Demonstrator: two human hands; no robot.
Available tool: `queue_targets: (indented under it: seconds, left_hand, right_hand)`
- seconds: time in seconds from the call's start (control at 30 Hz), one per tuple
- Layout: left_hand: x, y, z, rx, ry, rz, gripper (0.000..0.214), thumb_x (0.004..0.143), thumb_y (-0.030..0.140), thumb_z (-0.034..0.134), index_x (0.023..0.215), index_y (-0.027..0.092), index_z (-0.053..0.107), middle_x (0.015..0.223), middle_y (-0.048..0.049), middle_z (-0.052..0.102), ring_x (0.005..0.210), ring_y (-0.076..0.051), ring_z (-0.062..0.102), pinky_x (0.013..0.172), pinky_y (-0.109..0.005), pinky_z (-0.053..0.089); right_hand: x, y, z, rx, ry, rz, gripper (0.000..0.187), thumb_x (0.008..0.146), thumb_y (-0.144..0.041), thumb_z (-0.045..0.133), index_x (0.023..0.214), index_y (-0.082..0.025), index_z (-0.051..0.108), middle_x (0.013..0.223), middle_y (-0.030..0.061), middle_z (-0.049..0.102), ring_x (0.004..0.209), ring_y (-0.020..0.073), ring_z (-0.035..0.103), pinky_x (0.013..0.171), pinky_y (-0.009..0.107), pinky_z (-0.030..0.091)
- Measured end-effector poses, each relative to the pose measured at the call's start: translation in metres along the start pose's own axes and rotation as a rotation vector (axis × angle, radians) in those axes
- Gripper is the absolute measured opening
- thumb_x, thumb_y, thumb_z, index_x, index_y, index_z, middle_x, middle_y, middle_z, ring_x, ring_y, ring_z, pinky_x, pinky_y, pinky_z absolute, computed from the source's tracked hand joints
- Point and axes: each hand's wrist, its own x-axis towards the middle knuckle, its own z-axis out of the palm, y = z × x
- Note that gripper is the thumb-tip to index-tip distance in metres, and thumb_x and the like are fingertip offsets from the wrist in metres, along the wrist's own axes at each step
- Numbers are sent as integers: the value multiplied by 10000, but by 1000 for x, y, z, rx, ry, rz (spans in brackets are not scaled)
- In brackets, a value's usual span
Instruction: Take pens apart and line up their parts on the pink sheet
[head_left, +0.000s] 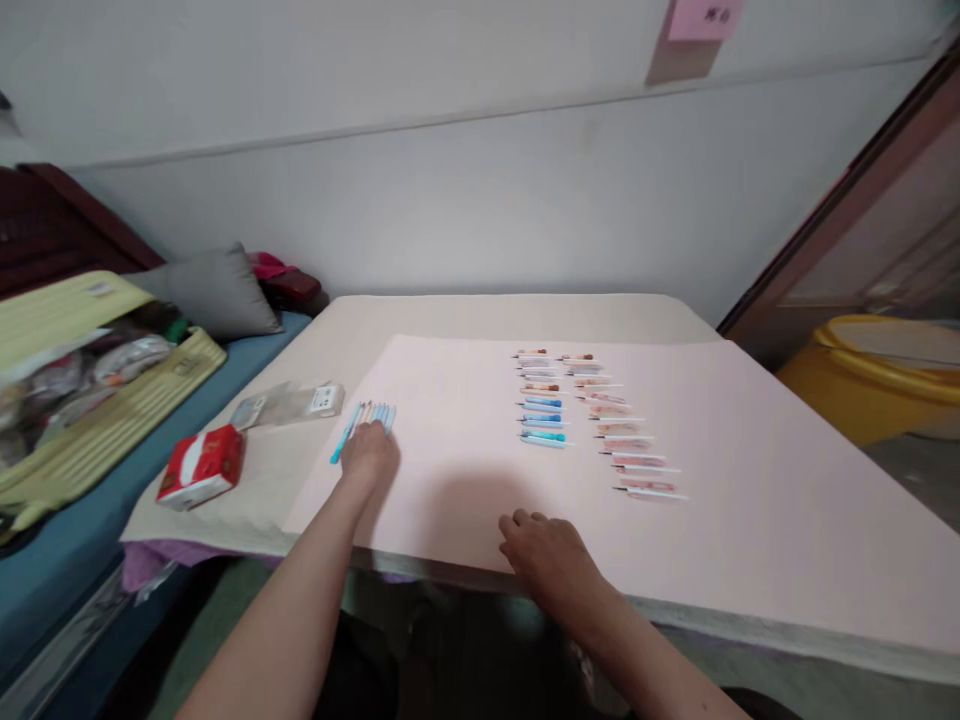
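My left hand (369,452) reaches out over the left part of a pale pink sheet (750,500) and rests on a small bunch of blue and white pens (367,416); its fingers curl down onto them. My right hand (546,553) lies palm down near the sheet's front edge with fingers bent and nothing visible in it. Farther out on the sheet lie two columns of small pens: a left column of brown and blue ones (543,398) and a right column of pinkish ones (626,432).
The table (465,312) stands against a white wall. At its left edge lie a red and white packet (201,466) and a clear plastic package (291,403). Beyond are an open yellow suitcase (82,390), a grey pillow (217,290), and a yellow bin (877,375) at right.
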Motion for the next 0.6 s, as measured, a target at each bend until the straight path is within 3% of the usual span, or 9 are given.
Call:
queue_targets:
  seconds: [0.2,0.33,0.43,0.53,0.6]
  left_hand:
    - [1,-10,12,29,-20,-28,168,714,229,511,751,112,626,973,-279,615,994,-400,555,774,-461,391]
    - [0,-3,15,-100,-79,-19,116,630,248,608,579,146,581,775,-206,644,835,-347,607,668,-387,409]
    - [-13,17,20,-268,-187,35,217,649,328,602,523,162,542,539,-82,571,569,-224,577,543,-307,391]
    - [-43,45,28,-493,-312,120,281,732,427,517,623,170,551,528,-6,525,464,-118,484,498,-248,374]
    - [-67,64,32,-863,-516,124,271,709,416,564,638,156,549,519,10,500,438,-88,431,469,-228,337]
  right_hand:
    - [-3,-1,-1,38,14,17,150,846,-163,467,924,-152,594,901,133,630,820,244,607,617,308,415]
    - [-3,0,-5,232,30,55,161,829,-198,485,906,-163,622,903,110,649,844,239,609,666,312,416]
    - [2,0,-9,683,93,100,217,823,-228,480,974,-179,627,907,90,663,845,209,610,723,315,420]
    - [10,-2,-10,1355,125,245,276,808,-289,494,1034,-164,590,923,93,652,783,181,617,672,298,449]
    - [16,-3,-10,1725,192,363,276,793,-346,515,977,-155,590,955,98,632,791,173,614,666,291,461]
